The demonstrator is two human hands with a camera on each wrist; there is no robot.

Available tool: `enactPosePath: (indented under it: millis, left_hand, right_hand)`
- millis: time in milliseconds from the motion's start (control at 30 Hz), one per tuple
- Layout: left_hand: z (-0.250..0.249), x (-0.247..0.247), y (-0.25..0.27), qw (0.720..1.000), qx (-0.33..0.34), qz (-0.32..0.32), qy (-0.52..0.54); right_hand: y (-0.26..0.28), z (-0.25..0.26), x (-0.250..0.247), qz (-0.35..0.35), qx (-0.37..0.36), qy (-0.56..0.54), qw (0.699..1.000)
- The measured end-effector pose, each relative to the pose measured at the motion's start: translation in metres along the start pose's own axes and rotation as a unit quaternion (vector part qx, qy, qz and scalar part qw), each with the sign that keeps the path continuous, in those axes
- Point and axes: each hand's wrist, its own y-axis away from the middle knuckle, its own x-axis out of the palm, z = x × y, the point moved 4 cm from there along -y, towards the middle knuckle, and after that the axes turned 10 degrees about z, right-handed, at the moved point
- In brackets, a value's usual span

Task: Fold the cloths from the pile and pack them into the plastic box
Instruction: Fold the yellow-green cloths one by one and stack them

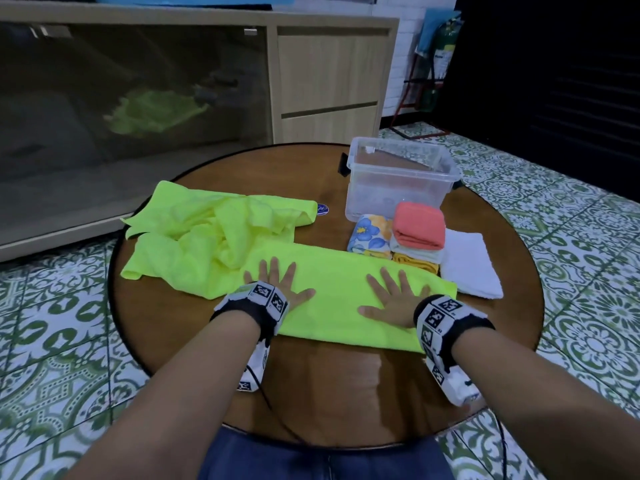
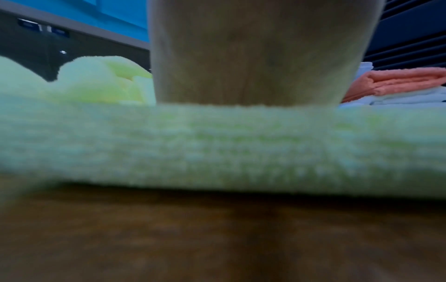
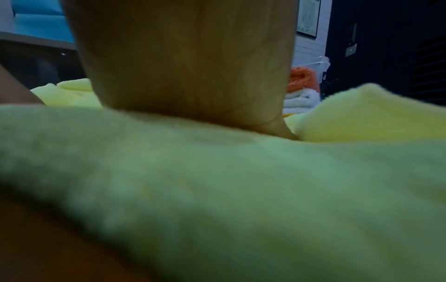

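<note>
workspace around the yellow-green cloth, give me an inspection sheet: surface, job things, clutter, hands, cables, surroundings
Surface: round wooden table, glossy.
Job's things: yellow-green cloth folded into a long flat band; crumpled yellow-green pile behind it; folded coral cloth on a stack, floral cloth and white cloth beside it; clear plastic box, no cloths inside.
Clutter: blue round sticker.
Grippers: left hand and right hand flat, fingers spread, pressing the band.
Cables: black cable from the left wrist unit.
Surroundings: wooden cabinet, patterned tile floor.
</note>
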Motion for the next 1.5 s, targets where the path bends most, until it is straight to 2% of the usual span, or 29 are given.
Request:
enactPosePath:
  millis: [167,300,400,500,567,633,767,933,1000,1033,1100,1133,1167,1200,1267,1433,1500]
  left_hand:
    - [0.013,0.018,0.011,0.998,-0.004,-0.017,0.052]
    - [0.024,0.024,0.025,0.998,0.001,0.022,0.054]
    - [0.026,0.019,0.03,0.998,0.015,0.026,0.063]
    - [0.026,0.004,0.041,0.999,0.011,-0.035,0.03]
    - [0.033,-0.001,0.046,0.997,-0.01,-0.062,0.048]
    - [0.039,-0.002,0.048,0.994,-0.032,-0.064,0.078]
    - [0.038,-0.014,0.047,0.996,-0.02,-0.031,0.078]
    - [0.048,-0.025,0.055,0.995,0.016,0.063,-0.078]
    - [0.053,-0.029,0.058,0.987,0.018,0.084,-0.137]
    - [0.053,-0.032,0.06,0.983,0.012,0.066,-0.17]
    - [0.047,-0.037,0.057,0.972,0.004,-0.026,-0.233]
    - [0.039,-0.034,0.052,0.97,0.035,-0.054,-0.234]
    - [0.03,-0.028,0.048,0.97,0.079,-0.055,-0.223]
    - [0.022,-0.02,0.044,0.971,0.115,-0.028,-0.206]
    - [0.01,-0.006,0.038,0.971,0.153,0.023,-0.183]
    - [0.01,0.0,0.024,0.979,0.134,0.038,-0.147]
    - [0.013,-0.004,0.02,0.985,0.117,0.019,-0.129]
  right_hand:
    - [0.006,-0.029,0.012,-0.011,0.002,0.032,0.999]
    - [0.019,-0.051,0.008,0.006,0.045,0.052,0.998]
    - [0.031,-0.029,-0.008,-0.045,0.046,0.092,0.994]
    - [0.041,0.002,-0.003,-0.074,-0.007,0.102,0.992]
    - [0.046,0.012,0.009,-0.086,-0.03,0.121,0.988]
    - [0.05,0.014,0.015,-0.126,-0.037,0.137,0.982]
    - [0.047,0.014,0.01,-0.16,-0.034,0.098,0.982]
    - [0.045,-0.009,-0.017,-0.237,0.029,0.047,0.97]
    - [0.039,-0.027,-0.022,-0.228,0.048,0.017,0.972]
    - [0.035,-0.031,-0.023,-0.217,0.05,0.005,0.975]
    - [0.027,-0.033,-0.018,-0.181,0.049,-0.014,0.982]
    - [0.022,-0.03,-0.011,-0.149,0.046,-0.018,0.988]
    - [0.018,-0.027,-0.002,-0.111,0.042,-0.019,0.993]
    - [0.014,-0.024,0.008,-0.074,0.037,-0.02,0.996]
    - [0.011,-0.025,0.02,-0.034,0.028,-0.019,0.999]
    - [0.006,-0.058,0.01,0.012,0.03,0.002,0.999]
    - [0.005,-0.071,0.004,0.019,0.033,0.003,0.999]
